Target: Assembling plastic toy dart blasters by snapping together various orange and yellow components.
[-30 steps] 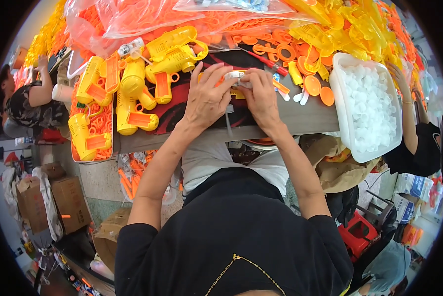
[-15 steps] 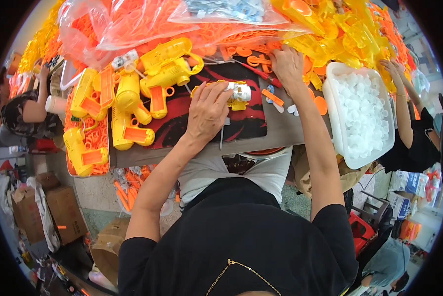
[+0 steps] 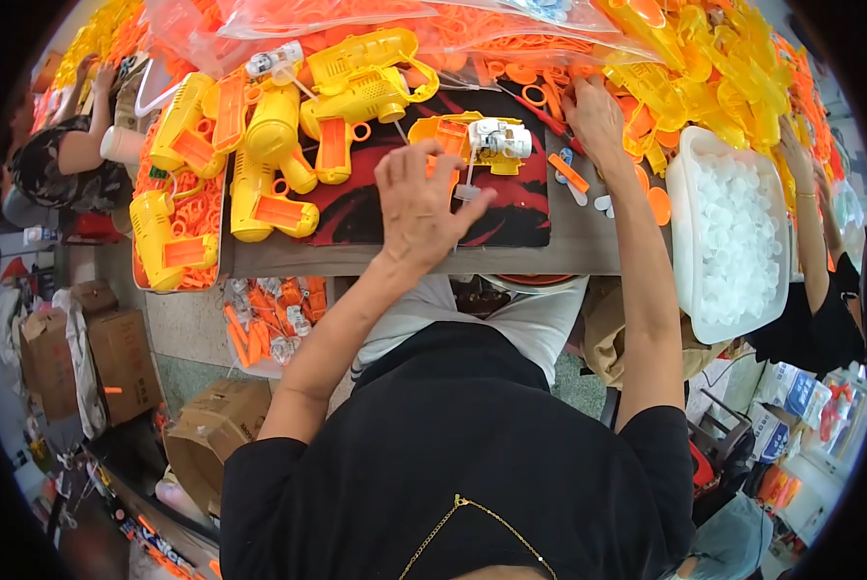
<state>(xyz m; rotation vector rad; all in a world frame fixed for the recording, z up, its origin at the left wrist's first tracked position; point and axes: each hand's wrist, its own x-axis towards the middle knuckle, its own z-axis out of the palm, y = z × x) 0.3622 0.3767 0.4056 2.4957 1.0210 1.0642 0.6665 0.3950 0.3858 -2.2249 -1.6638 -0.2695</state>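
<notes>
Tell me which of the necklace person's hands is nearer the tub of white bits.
Right. The right hand is left of that tub; the left hand is much farther left.

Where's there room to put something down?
Bare mat shows right of the left hand, below the open yellow shell. Bare grey table shows between the mat and right forearm. The left is crowded with yellow toy bodies, and orange parts crowd the right hand.

Person's two hands (image 3: 417,208) (image 3: 593,121), one mat (image 3: 356,208), one tub (image 3: 686,237) of white pieces (image 3: 738,222)

The shell (image 3: 441,129) lies on the mat (image 3: 516,213), left of the tub (image 3: 686,227).
</notes>
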